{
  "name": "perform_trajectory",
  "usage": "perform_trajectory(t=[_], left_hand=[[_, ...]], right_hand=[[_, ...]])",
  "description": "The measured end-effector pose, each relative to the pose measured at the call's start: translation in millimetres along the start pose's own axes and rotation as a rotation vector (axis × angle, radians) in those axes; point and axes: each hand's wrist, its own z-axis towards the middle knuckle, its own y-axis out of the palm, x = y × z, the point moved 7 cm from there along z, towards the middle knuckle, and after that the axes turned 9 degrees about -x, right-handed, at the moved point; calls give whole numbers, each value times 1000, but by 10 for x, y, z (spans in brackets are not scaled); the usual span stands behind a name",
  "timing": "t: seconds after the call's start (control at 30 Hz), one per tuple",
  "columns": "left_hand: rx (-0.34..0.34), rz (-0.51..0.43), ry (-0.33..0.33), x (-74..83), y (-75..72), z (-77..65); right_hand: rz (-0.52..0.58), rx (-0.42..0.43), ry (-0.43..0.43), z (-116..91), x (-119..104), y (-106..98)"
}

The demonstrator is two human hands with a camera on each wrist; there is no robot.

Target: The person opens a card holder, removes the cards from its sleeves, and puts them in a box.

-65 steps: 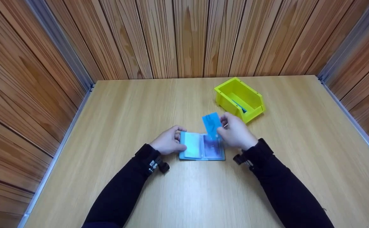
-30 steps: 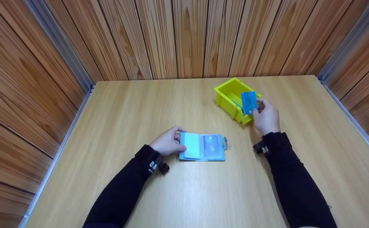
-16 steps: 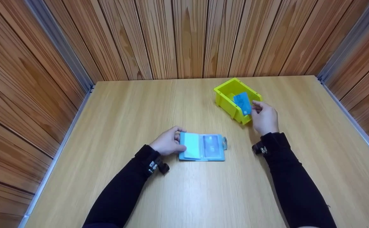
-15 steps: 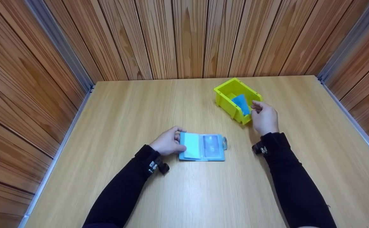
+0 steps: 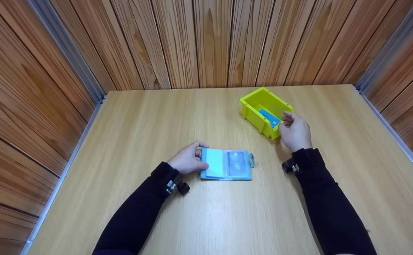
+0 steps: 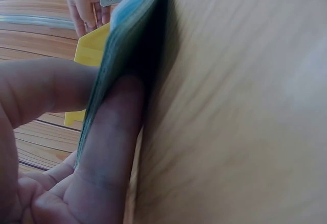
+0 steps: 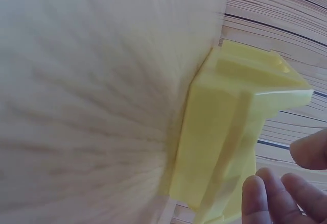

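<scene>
A light blue card holder (image 5: 237, 164) lies spread out on the table, with clear sleeves inside. My left hand (image 5: 188, 158) pinches its left edge, thumb on top; the left wrist view shows a finger under the cover (image 6: 120, 43). At the low front of the yellow bin (image 5: 254, 117) is my right hand (image 5: 296, 132), its fingers loosely bent. In the right wrist view, nothing shows between the thumb and fingers (image 7: 276, 193). A blue card (image 5: 269, 118) lies inside the bin, apart from the right hand.
The wooden table (image 5: 149, 127) is bounded by a plank wall (image 5: 213, 42) behind and walls at both sides. A snap strap (image 5: 251, 160) sticks out from the card holder's right edge. Black wrist cameras (image 5: 183, 187) sit on both sleeves.
My right hand carried the blue card from above the card holder to the bin and let it go; the card dropped flat inside. My left hand has stayed on the card holder.
</scene>
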Motion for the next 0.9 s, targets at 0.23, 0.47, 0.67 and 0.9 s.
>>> perform_trajectory(t=[0.23,0.47,0.67,0.9], left_hand=[[4,-4,-12,-13,2,6],[4,-13,-28,-10,-8,1],[1,-28,-19,-14,-8,1],[3,-23,-14,-12,-1,5]], right_hand=[[37,10,-29,-65,-187,-51],[-90,-87,-182,-261,-625,39],[-250,-283,-305,-470,-878,315],[-421,-505,-269,-597,-831,705]])
